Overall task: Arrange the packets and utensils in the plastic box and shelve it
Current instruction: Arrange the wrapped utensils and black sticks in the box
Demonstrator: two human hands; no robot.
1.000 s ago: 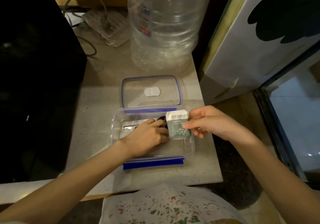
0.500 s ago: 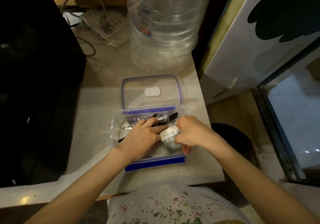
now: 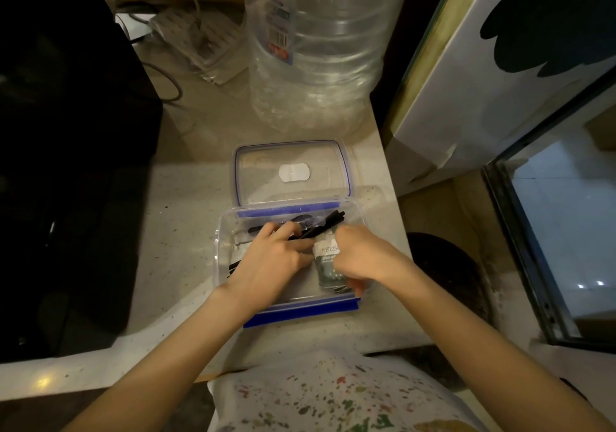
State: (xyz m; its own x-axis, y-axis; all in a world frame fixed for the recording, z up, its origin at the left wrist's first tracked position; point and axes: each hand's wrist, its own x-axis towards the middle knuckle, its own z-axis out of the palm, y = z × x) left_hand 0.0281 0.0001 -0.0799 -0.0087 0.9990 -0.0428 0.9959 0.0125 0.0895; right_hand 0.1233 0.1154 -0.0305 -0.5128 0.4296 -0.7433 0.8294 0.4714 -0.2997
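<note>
My shirt [image 3: 333, 395]: white with little paint dots, right at the near edge.
Counter [image 3: 173, 231]: pale and speckled; the box sits on it in front of me.
Box [image 3: 224, 258]: see-through plastic with a blue clip on its near edge. Both my hands are inside it.
My left hand [image 3: 271, 265]: it lies palm down in the middle of the box. My fingers are curled around some black utensils [image 3: 328, 223]. Their far ends stick out toward the far right corner of the box.
My right hand [image 3: 361, 256]: it is in the right part of the box, and my fingers are pinching a packet.
Packet [image 3: 328, 263]: white on top and dark green below, with small words on it. It is between my two hands, low inside the box, and touches both.
Lid [image 3: 291, 173]: clear with a blue line around it and a white sticker in the middle. It lies flat just past the box.
Bottle [image 3: 316, 48]: big and clear, standing far behind the lid.
Power strip [image 3: 196, 43]: far left, with a cord going into it.
</note>
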